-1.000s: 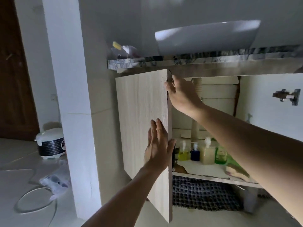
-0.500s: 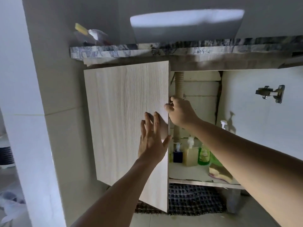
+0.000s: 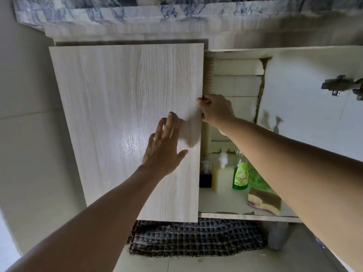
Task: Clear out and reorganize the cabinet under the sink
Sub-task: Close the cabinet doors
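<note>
My left hand point(image 3: 164, 149) is flat on the door point(image 3: 125, 122), right hand point(image 3: 215, 110) gripping its free edge. If the door swings shut, those fingers get pinched; bottles point(image 3: 240, 173) sit at the shelf's point(image 3: 249, 216) back.

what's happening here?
A person is working the left cabinet door under the sink. The left hand lies flat on its face; the right hand grips its free edge. The right side is open, showing a green bottle and a sponge on the shelf.
</note>
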